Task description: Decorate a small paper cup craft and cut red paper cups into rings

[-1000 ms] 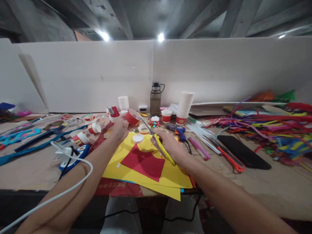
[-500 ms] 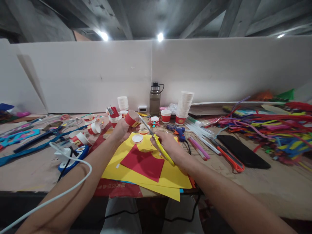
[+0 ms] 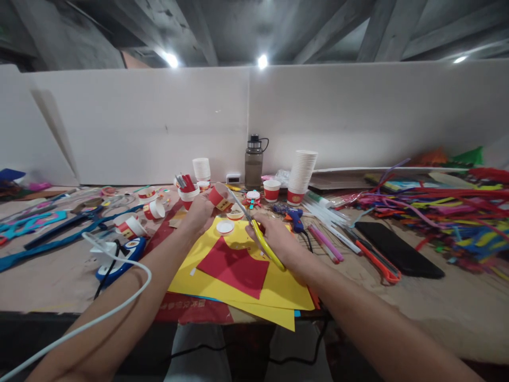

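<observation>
My left hand (image 3: 202,211) is closed around a red paper cup piece (image 3: 221,197) with a gold mark, tilted above the table. In my right hand (image 3: 269,233) are scissors with yellow handles (image 3: 267,247); their blades (image 3: 239,202) point up and left, right beside the cup. Whether the blades touch the cup I cannot tell. Below both hands lie yellow sheets (image 3: 191,276) with a piece of red paper (image 3: 234,268) on top. A white round cup bottom (image 3: 225,227) rests at the sheets' far edge, near another short cup piece (image 3: 235,215).
Behind stand a bottle (image 3: 253,164), a tall cup stack (image 3: 302,178) and a single red cup (image 3: 271,191). To the right lie a blue glue gun (image 3: 294,217), markers (image 3: 326,244), a utility knife (image 3: 377,260), a black phone (image 3: 400,249) and pipe cleaners (image 3: 457,207). A white cable (image 3: 135,297) crosses my left forearm.
The cup piece in my left hand has shifted slightly right and down, and is tilted a little differently. My right hand with the scissors has barely moved.
</observation>
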Demonstrator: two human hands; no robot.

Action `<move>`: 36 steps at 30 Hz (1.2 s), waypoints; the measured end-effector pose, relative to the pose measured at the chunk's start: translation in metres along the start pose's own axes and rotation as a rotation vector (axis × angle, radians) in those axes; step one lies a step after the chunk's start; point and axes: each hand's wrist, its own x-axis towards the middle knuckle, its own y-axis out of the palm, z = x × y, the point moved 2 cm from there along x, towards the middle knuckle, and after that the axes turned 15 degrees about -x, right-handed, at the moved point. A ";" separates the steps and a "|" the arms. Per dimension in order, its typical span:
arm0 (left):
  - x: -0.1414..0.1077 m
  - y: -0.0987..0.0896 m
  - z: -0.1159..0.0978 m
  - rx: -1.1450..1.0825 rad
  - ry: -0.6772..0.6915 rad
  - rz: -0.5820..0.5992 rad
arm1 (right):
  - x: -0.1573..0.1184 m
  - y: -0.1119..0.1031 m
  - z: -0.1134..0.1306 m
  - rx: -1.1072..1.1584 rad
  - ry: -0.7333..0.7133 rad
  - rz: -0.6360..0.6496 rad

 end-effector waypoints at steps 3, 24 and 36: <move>0.001 -0.001 0.001 -0.004 -0.020 -0.019 | 0.001 0.003 -0.001 0.000 -0.006 -0.019; 0.006 -0.007 0.004 -0.026 0.047 -0.022 | -0.001 0.000 0.001 0.010 -0.004 0.005; 0.007 -0.007 0.003 -0.029 -0.016 0.001 | 0.000 -0.004 0.006 -0.063 0.041 0.033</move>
